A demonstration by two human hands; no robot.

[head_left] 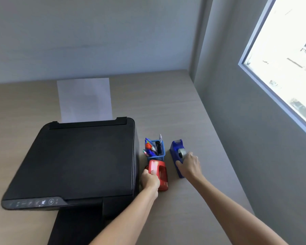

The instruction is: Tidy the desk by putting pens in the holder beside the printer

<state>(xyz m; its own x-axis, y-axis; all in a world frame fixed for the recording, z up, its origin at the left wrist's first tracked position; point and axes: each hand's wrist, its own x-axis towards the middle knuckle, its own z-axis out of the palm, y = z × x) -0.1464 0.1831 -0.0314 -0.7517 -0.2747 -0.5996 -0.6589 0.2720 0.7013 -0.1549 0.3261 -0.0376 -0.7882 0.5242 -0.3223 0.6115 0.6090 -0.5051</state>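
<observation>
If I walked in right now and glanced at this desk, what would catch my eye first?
Probably the big black printer filling the left of the desk, white paper standing up behind it. Just right of it, a blue holder full of pens, with the left hand on a red stapler and the right hand on a blue tape dispenser.

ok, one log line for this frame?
left hand: gripping red stapler | right hand: on blue tape dispenser | pens: in blue holder beside printer

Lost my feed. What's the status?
Left hand grips red stapler. Right hand on blue tape dispenser. Blue mesh holder full of pens.
</observation>
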